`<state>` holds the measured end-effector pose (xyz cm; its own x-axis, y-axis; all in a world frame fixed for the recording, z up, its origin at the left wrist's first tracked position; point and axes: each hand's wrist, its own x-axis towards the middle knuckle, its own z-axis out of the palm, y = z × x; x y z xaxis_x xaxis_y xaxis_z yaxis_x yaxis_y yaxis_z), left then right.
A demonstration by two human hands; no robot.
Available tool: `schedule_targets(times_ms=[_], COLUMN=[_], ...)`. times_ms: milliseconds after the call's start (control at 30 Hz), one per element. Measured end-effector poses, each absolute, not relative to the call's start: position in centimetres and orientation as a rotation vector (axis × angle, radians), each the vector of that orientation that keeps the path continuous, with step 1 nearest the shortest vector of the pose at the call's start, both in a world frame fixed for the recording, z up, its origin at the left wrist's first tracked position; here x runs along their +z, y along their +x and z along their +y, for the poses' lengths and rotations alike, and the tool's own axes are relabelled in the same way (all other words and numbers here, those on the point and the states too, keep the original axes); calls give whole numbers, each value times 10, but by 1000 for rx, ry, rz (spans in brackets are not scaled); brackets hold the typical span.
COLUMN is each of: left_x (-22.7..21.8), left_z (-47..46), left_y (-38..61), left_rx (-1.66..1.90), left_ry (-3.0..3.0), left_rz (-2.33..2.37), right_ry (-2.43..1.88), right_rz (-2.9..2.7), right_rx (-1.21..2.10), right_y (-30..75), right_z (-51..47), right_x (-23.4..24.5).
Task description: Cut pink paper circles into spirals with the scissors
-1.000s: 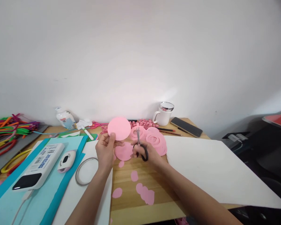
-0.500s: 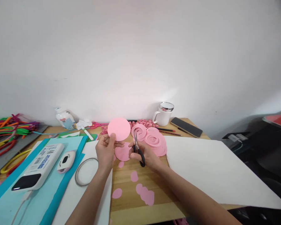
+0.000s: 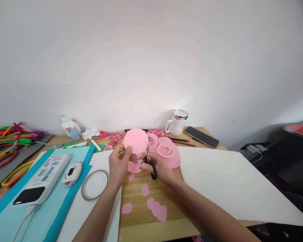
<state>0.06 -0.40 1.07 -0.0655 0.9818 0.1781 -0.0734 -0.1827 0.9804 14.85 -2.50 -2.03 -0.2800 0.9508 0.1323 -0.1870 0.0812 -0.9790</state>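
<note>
Between the thumb and fingers of my left hand (image 3: 120, 163) is a round pink paper disc (image 3: 136, 140), held up facing me. My right hand (image 3: 158, 167) grips a pair of black-handled scissors (image 3: 153, 168), their blades pointing up at the disc's right edge. Whether the blades bite into the paper I cannot tell. Behind the scissors lies a pile of pink paper spirals (image 3: 166, 150). Another pink paper piece (image 3: 134, 167) lies on the table below the disc, partly hidden by my hands. Small pink scraps (image 3: 158, 210) are scattered nearer to me.
A white lidded mug (image 3: 177, 123) and a phone (image 3: 202, 136) stand and lie at the back right. White board (image 3: 232, 181) covers the right side. To the left are a power bank (image 3: 41, 179), a tape roll (image 3: 83, 188), a white bottle (image 3: 70, 127) and colourful pipe cleaners (image 3: 12, 137).
My left hand has moved right with the pink disc, bringing its edge up to the scissor blades. My right hand has stayed nearly in place.
</note>
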Motion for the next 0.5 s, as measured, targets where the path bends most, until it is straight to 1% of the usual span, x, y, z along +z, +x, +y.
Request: schedule_targets(times_ms=[233, 500], left_x=[10, 15], left_z=[-4, -8], left_y=[0, 2], left_rx=[1440, 1343], left_ry=[1227, 1277], left_rz=[1129, 1153], right_ry=[-772, -787], right_rz=[-1413, -1347], right_rx=[1481, 1401], right_y=[148, 147], right_z=[-27, -26], right_x=[-15, -17])
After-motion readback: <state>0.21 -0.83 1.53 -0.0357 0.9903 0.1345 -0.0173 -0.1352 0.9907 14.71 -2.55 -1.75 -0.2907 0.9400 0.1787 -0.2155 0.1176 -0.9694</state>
